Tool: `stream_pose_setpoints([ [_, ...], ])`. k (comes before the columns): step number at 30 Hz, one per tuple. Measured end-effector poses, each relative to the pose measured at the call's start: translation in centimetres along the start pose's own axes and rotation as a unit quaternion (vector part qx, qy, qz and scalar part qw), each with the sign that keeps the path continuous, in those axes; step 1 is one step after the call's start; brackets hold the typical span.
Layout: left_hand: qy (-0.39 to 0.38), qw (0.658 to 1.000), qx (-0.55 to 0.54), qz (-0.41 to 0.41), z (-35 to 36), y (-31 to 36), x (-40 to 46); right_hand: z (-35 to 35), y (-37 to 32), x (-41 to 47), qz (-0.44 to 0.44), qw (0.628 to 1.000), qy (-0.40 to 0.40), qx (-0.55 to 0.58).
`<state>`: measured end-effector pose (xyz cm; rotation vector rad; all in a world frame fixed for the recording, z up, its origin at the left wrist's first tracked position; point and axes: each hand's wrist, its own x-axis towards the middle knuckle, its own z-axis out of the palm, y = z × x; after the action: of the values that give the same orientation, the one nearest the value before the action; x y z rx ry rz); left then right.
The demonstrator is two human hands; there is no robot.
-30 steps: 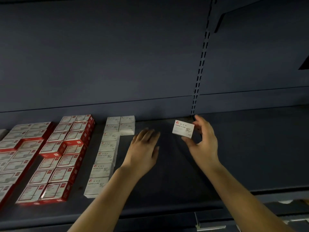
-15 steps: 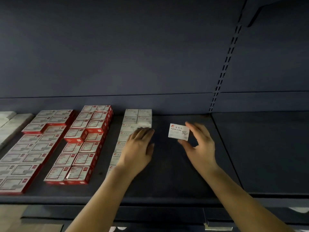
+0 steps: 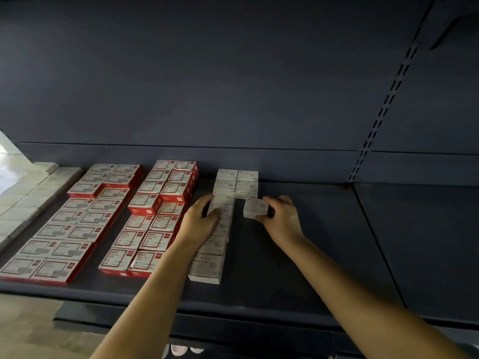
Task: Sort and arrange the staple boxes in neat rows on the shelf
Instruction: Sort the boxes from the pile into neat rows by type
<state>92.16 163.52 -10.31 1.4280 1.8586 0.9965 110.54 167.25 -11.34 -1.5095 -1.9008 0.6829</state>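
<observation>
My right hand (image 3: pixel 281 218) grips a small white box (image 3: pixel 254 208) between thumb and fingers, low over the dark shelf (image 3: pixel 298 255), just in front of the short second row of white boxes (image 3: pixel 247 182). My left hand (image 3: pixel 201 221) rests with curled fingers on the long row of white boxes (image 3: pixel 212 252), touching one box about midway along it. Left of these, red-and-white staple boxes (image 3: pixel 155 216) lie in paired rows, some stacked two high.
More red-and-white boxes (image 3: pixel 70 224) fill the shelf's left part, with pale boxes (image 3: pixel 23 203) at the far left. A slotted upright (image 3: pixel 375 125) divides the back panel. To the right of the white rows the shelf surface (image 3: pixel 414 242) is bare.
My right hand has carried the white box leftward and down toward the short white row. My left hand has moved onto the long white row. The view has shifted right and lower.
</observation>
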Motion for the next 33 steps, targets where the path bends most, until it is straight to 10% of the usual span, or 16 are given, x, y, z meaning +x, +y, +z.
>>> stream_pose_setpoints([
  [7,0.032,0.939,-0.317,-0.128,-1.1,-1.2,-0.2,1.3,-1.0,0.9,0.155,0.971,0.026,0.18],
  [19,0.037,0.949,-0.302,-0.086,-0.1,-0.8,-0.4,2.2,-1.2,-1.1,0.127,0.964,0.01,0.231],
  [25,0.017,0.999,-0.007,0.04,-1.3,1.9,-1.9,0.9,-3.1,-1.8,0.062,0.985,0.006,0.163],
  [33,0.038,0.943,0.226,0.241,-5.8,2.4,-4.2,2.4,-8.6,-3.6,-0.049,0.999,0.019,0.012],
])
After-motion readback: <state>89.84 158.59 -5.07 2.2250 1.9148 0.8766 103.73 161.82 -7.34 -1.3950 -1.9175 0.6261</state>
